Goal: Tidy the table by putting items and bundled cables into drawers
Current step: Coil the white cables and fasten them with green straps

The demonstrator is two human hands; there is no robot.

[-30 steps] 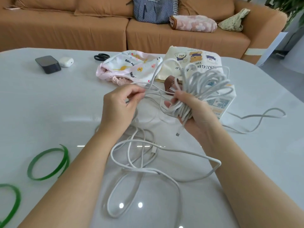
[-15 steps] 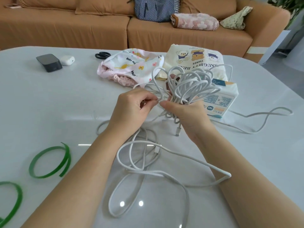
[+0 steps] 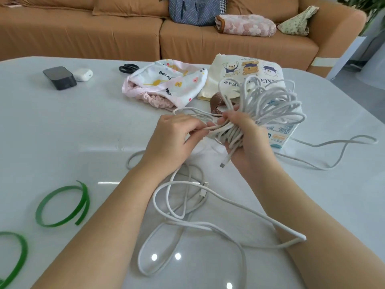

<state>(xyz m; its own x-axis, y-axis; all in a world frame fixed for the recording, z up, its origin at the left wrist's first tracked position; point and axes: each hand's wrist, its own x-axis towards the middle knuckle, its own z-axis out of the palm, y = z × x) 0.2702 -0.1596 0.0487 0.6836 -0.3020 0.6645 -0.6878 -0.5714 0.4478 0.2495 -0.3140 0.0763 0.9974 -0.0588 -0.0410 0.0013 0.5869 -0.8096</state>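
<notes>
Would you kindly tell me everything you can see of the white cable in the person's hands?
The white cable is long, thin and matte, rubbery-looking. Many loops are gathered in a bundle gripped by the right hand, fanning upward; a plug end dangles below the palm. The left hand pinches a strand beside it. The rest sprawls in loose curves over the table, with another plug among them.

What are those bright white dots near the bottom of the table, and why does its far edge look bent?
Head view: the dots are likely lamps mirrored in the glossy table; the wide-angle lens bows its far edge; light is soft, shadows faint.
</notes>
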